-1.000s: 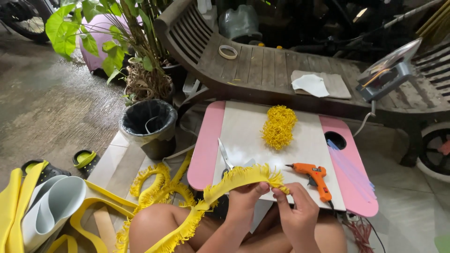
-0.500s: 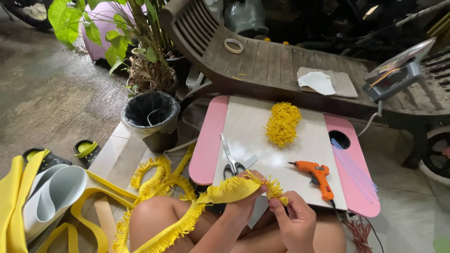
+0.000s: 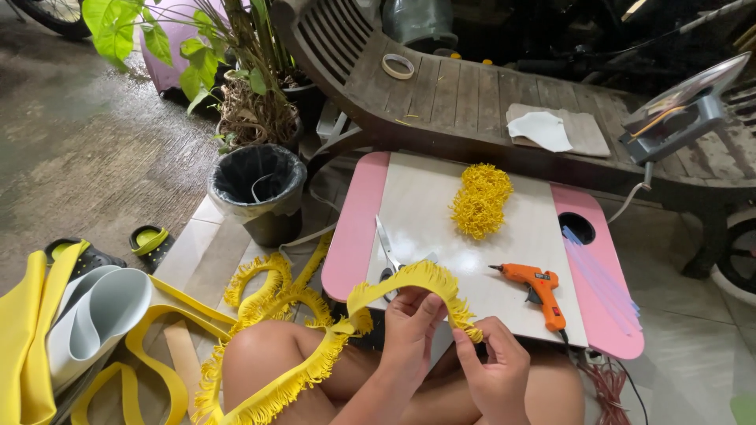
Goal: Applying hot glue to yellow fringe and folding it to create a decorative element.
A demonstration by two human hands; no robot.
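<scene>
My left hand (image 3: 409,323) and my right hand (image 3: 496,370) both pinch a strip of yellow fringe trim (image 3: 417,277) that arches between them above my knees. The strip's long tail runs down over my left knee to the floor (image 3: 260,291). Just beyond my hands stands a small pink and white folding table (image 3: 354,228). On it lie scissors (image 3: 387,252), an orange glue gun (image 3: 539,287) and a coiled pile of yellow fringe (image 3: 480,201).
A black bin (image 3: 256,185) stands left of the table, with a potted plant (image 3: 252,102) behind it. A wooden lounger (image 3: 488,102) carries a tape roll (image 3: 398,65) and a white cloth (image 3: 539,130). Yellow fabric and rolled grey sheets (image 3: 94,311) lie at left.
My hands have drawn the fringe strip further along and raised it into an arch. The view has shifted slightly; things on the table have not moved.
</scene>
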